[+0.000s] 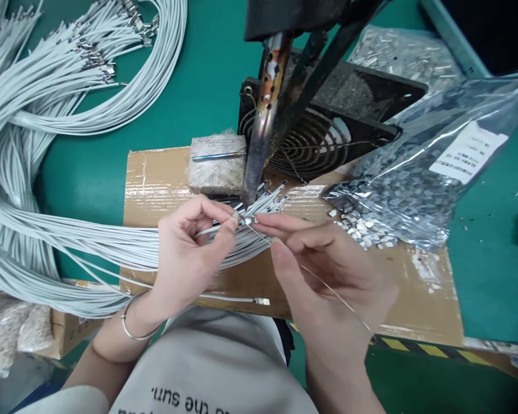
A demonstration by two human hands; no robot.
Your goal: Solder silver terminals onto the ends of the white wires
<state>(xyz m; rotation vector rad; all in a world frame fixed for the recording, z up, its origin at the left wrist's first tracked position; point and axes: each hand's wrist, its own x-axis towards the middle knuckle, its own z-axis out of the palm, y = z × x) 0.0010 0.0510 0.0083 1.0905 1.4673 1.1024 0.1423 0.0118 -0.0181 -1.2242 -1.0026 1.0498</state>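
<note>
My left hand [190, 247] is closed in a pinch on a bundle of thin white wires [90, 241], holding one wire end beside a small metal terminal [250, 220]. My right hand [323, 259] pinches that terminal from the right and also holds a thin strand of solder wire [328, 290] that runs back over the palm. Both hands meet just below the tip of a fixed soldering iron [259, 144], over a taped cardboard sheet [155, 178]. One finished wire with a terminal [261, 301] lies on the cardboard near me.
A clear bag of small metal terminals [414, 178] spills onto the cardboard at right. A black fan [323, 132] sits behind the iron, and a sponge block [216, 161] beside it. Coils of white wires with terminals [69, 69] cover the green table at left.
</note>
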